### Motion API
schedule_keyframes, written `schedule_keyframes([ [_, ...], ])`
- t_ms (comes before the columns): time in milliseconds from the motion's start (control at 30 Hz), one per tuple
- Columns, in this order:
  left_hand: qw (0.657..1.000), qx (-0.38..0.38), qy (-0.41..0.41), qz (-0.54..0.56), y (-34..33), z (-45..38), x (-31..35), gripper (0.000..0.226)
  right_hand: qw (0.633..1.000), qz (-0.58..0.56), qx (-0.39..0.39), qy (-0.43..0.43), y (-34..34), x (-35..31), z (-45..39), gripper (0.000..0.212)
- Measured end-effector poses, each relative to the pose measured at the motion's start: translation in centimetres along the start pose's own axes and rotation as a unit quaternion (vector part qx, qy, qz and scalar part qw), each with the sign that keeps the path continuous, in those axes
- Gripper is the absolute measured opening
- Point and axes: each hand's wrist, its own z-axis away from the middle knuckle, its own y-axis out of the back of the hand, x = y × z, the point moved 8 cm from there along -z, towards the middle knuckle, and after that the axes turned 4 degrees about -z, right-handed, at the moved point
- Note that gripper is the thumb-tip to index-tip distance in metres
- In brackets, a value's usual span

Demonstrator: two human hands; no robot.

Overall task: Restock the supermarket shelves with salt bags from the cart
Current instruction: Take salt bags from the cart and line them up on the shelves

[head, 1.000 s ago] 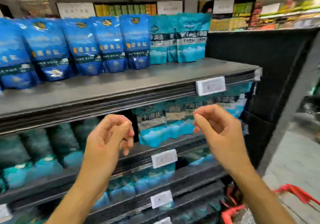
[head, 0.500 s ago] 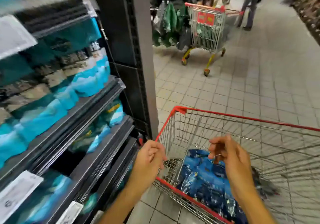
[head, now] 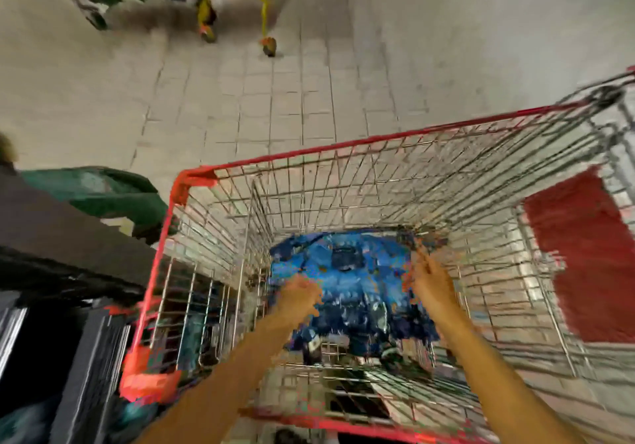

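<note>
A person is leaning over a red-rimmed wire shopping cart point(head: 343, 148) in a supermarket aisle, both bare arms reaching down into the basket toward a heap of blue salt bags point(head: 347, 271) lying at its bottom. The bags are piled loosely against the far end of the basket floor, which is probably why the reach is going so deep and why the camera is looking almost straight down.

The left hand point(head: 299, 294) is arriving at the near left edge of the pile with its fingers curled inward; the picture is badly smeared by motion, and whether it is already pinching a bag or only closing in cannot be told. The right hand point(head: 431, 280) is coming in at the right edge of the pile with its fingers looking extended toward the bags, apparently not yet gripping anything, though blur is obscuring the fingertips too. The two hands are spaced to either side of the heap, a placement that suggests the person is preparing to gather a bag, or several, from both sides at once.

The cart is standing just beside the dark edge of the shelves point(head: 62, 237) at lower left, presumably parked close so each load is needing only a short turn. Its red child-seat flap point(head: 584, 261) is showing at right. Farther up the tiled floor point(head: 343, 75), the yellow legs of a second cart point(head: 240, 0) are showing, well apart from this one.
</note>
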Motion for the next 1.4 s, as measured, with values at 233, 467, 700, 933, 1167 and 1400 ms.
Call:
schedule_keyframes([
  [233, 0.991, 0.018, 0.063, -0.114, -4.9, -13.5, -4.6, 0.032, 0.973, 0.199, -0.021, -0.112, -1.6, 13.8, -11.1, 0.027],
  [467, 0.984, 0.032, 0.08, -0.157, -10.2, -25.5, -8.4, 0.029, 0.905, 0.4, -0.072, -0.126, -3.3, 24.5, -16.3, 0.06],
  [700, 0.984, 0.043, 0.019, -0.174, -13.6, -34.9, -7.2, 0.025, 0.826, 0.543, -0.045, -0.145, -6.0, 29.8, -16.9, 0.099],
  [933, 0.99, 0.047, 0.04, -0.125, -16.5, -39.9, -7.0, 0.061, 0.829, 0.541, 0.045, -0.138, -7.8, 30.8, -16.1, 0.063],
  [1167, 0.993, 0.051, 0.107, -0.012, -17.4, -40.5, -8.2, 0.064, 0.842, 0.513, 0.075, -0.148, -6.6, 30.9, -17.1, 0.089],
  [1400, 0.994, -0.034, 0.103, 0.002, -17.6, -35.7, -8.9, 0.052, 0.934, 0.345, -0.017, -0.098, -7.2, 30.7, -14.8, 0.06],
])
